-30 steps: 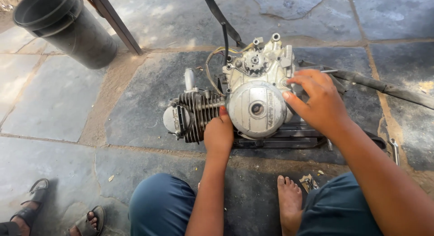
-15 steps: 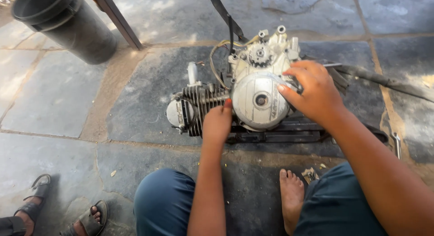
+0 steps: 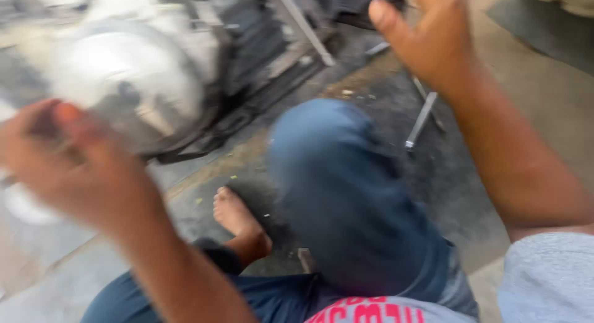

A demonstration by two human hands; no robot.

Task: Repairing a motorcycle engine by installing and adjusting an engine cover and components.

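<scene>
Hands both looking off the engine (image 3: 124, 81) here: left hand (image 3: 74, 168) blurring at 9 o'clock, fingers spread, holding nothing; right hand (image 3: 433, 38) up at 1 o'clock, open too. Engine's sitting at 11, cover on, so work's looking unfinished.

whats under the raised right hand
Under the right hand, dark stone floor with a thin metal rod lying on it. The bent knee in jeans covers the floor beside it.

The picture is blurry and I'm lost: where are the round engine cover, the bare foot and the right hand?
round engine cover (image 3: 124, 81), head view, on its shiny domed face.
bare foot (image 3: 232, 211), head view, on the top of the foot.
right hand (image 3: 433, 41), head view, on the palm.
</scene>
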